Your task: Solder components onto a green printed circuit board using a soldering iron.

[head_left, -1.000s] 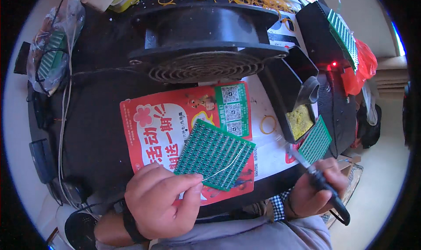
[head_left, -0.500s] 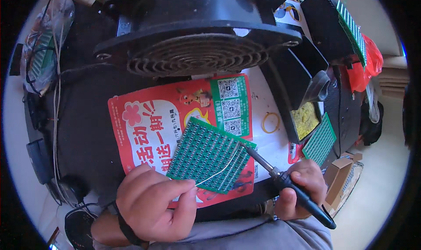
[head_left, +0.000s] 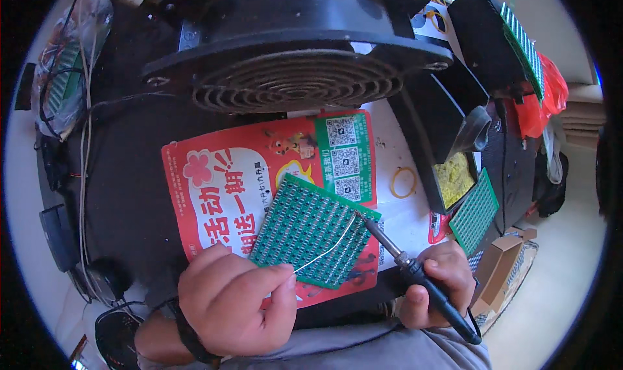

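A green circuit board (head_left: 311, 230) lies tilted on a red printed flyer (head_left: 227, 188) in front of me. My left hand (head_left: 230, 302) pinches a thin silver solder wire (head_left: 328, 250) that runs up and right across the board. My right hand (head_left: 435, 292) grips a black-handled soldering iron (head_left: 422, 282); its metal tip meets the end of the wire at the board's right edge.
A large black round fan (head_left: 292, 58) fills the far side of the dark table. To the right stand a black iron stand with a yellow sponge (head_left: 454, 175), a second green board (head_left: 477, 211), a rubber band (head_left: 403, 182) and a red bag (head_left: 548, 91). Cables (head_left: 78, 162) hang at left.
My right hand has brought the soldering iron leftward from the table's right side until its tip touches the wire on the board. The view has come closer to the board.
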A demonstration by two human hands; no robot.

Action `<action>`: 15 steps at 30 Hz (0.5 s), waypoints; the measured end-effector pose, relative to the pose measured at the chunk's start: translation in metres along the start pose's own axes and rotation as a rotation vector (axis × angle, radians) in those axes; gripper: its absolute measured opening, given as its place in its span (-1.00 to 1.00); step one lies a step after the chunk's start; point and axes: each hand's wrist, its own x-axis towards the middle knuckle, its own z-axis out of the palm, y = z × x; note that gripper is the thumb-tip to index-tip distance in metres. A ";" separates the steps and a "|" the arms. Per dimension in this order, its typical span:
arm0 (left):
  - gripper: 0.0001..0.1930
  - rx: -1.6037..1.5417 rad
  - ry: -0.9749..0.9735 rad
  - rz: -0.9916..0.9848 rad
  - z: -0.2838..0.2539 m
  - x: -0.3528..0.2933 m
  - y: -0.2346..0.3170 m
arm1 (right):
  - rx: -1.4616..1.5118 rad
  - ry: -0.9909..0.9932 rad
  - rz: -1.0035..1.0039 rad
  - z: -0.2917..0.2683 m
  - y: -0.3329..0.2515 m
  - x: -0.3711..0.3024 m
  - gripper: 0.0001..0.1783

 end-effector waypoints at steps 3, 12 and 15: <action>-0.83 0.006 0.020 -0.003 0.002 0.000 0.001 | -0.005 0.045 0.006 0.001 0.001 -0.004 -0.60; -0.83 -0.037 -0.004 -0.032 0.009 -0.002 -0.001 | 0.006 0.051 -0.025 0.003 0.004 -0.005 -0.59; -0.83 -0.034 -0.027 -0.045 0.008 -0.001 0.000 | -0.010 0.063 -0.026 0.003 0.003 -0.005 -0.59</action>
